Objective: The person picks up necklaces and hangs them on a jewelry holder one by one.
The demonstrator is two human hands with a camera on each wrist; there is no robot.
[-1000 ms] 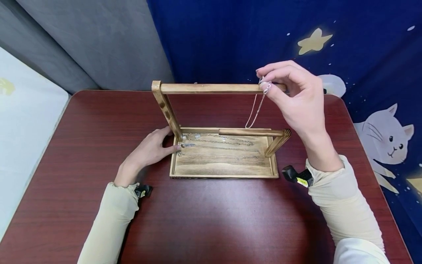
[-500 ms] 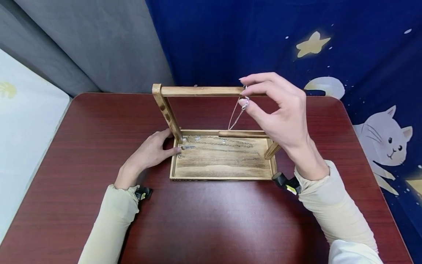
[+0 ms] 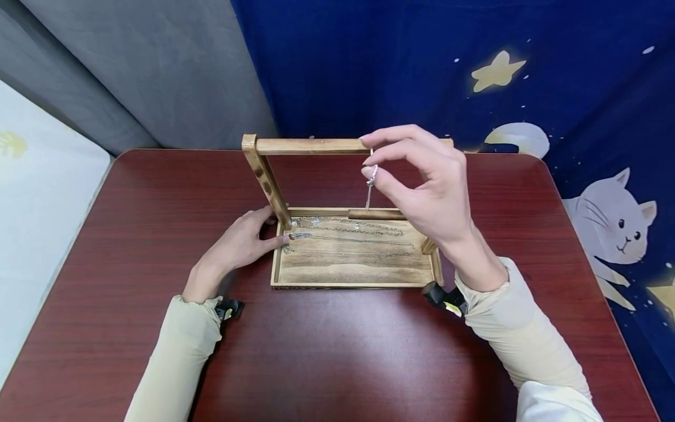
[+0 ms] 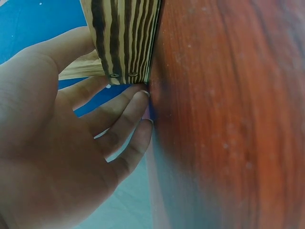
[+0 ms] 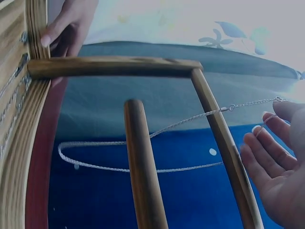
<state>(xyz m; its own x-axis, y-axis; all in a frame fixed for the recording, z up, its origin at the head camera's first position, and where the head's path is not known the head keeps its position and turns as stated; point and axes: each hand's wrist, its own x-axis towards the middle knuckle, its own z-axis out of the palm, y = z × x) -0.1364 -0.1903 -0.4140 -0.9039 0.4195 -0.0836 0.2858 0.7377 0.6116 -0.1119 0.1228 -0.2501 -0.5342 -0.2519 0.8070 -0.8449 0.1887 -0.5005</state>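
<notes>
My right hand [image 3: 429, 187] pinches the ends of a thin silver chain necklace [image 5: 186, 121] between thumb and fingertips at the front of a wooden jewelry stand's top bar [image 3: 311, 146]. The necklace loops over that bar and hangs down past the shorter lower bar [image 3: 377, 215], as the right wrist view shows. My left hand [image 3: 234, 241] grips the left end of the stand's tray [image 3: 337, 276], its thumb on the rim and its fingers behind the corner [image 4: 126, 52]. Several fine chains [image 3: 353, 239] lie lengthwise in the tray.
The stand sits on a dark red wooden table [image 3: 343, 346]. A grey curtain [image 3: 174, 64] and a blue curtain [image 3: 369, 70] with a star and a cat hang right behind it. A left upright [image 3: 269, 181] rises beside my left hand.
My right hand has slid leftward along the top bar, carrying the hanging necklace from near the bar's right end toward its middle. The left hand has stayed at the tray.
</notes>
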